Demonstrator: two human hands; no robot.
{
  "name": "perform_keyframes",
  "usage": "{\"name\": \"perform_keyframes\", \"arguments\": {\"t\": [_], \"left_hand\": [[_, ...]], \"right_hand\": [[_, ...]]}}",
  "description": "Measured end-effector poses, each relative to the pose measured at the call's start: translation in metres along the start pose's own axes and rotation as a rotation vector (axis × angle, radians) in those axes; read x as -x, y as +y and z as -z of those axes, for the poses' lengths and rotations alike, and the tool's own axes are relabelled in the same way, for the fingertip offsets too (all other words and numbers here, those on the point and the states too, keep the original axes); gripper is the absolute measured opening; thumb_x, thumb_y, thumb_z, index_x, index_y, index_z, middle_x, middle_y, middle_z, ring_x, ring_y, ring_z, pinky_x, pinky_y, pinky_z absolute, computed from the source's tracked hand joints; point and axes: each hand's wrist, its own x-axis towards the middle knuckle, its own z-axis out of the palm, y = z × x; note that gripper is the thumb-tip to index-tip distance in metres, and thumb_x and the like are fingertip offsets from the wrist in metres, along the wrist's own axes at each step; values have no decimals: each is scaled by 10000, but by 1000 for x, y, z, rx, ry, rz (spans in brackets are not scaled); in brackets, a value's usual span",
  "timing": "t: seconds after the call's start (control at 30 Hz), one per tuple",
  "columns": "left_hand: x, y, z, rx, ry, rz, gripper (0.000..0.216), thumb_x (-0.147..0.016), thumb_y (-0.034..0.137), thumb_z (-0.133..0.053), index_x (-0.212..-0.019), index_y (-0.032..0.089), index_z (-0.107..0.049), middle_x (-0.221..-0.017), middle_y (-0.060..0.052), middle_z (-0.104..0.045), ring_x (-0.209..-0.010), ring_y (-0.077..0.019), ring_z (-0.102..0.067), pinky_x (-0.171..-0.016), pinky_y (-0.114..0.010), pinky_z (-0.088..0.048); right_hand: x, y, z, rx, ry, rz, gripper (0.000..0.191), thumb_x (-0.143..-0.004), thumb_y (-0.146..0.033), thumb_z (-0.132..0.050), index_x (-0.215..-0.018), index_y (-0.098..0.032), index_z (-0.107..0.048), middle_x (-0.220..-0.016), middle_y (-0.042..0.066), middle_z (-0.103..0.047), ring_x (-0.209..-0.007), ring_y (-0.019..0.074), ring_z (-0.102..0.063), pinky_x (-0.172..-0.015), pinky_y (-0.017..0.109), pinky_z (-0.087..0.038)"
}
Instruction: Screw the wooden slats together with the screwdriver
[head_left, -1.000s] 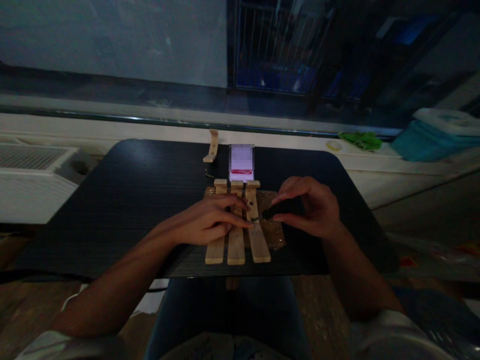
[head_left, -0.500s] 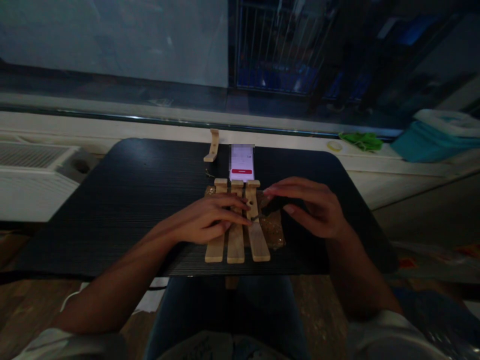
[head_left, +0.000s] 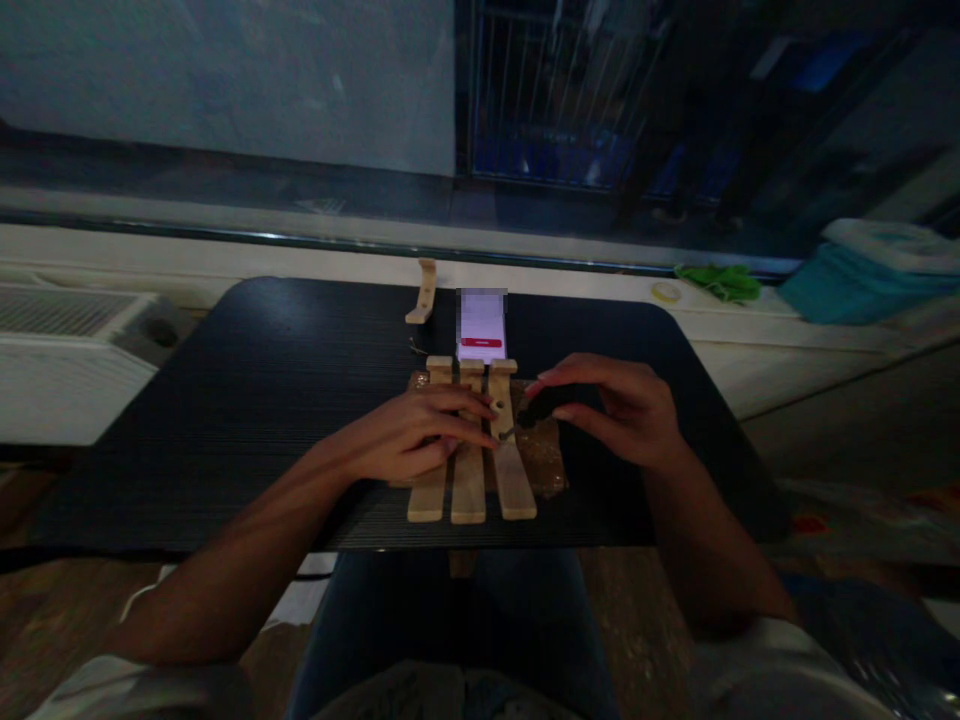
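Three pale wooden hooks lie side by side near the table's front edge: a left hook, a middle hook and a right hook. Under them is a brown, shiny, plastic-wrapped pack. My left hand lies across the hooks with its fingers stretched and apart, the fingertips touching the right hook beside its hole. Closed around a dark-handled screwdriver, my right hand is to the right. The tool's thin tip points at the right hook near my left fingertips; contact there is too dark to tell.
A lit phone lies just beyond the hooks. Another wooden hook is at the table's far edge, with small screws nearer. On the sill are a tape roll, a green cloth and a teal bin. A radiator stands left.
The screwdriver's handle and my right fingers have turned slightly and shifted a little left. My left hand stays on the hooks, and the view has moved slightly.
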Motion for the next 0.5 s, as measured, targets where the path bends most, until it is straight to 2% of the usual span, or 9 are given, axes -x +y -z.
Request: {"name": "perform_keyframes", "arguments": {"t": [0.3,0.5], "left_hand": [[-1,0,1,15,8,-3,429,-842,84,-394,-1141,183,-685,-1227,-111,-631,-1168,-218,-572,-996,-416,-474],[-1,0,0,21,-7,8,444,-829,80,-401,-1153,207,-676,-1240,-91,-624,-1186,-216,-557,-1017,-423,-456]], "right_hand": [[-1,7,-8,27,106,112,357,-711,-175,-781,-1045,-219,-663,-835,9,-706,-717,129,-649,-640,266,-527],[-4,5,-13,106,129,206,299,-731,-180,-764,-1014,-228,-681,-790,-8,-690,-683,102,-606,-591,221,-494]]}}
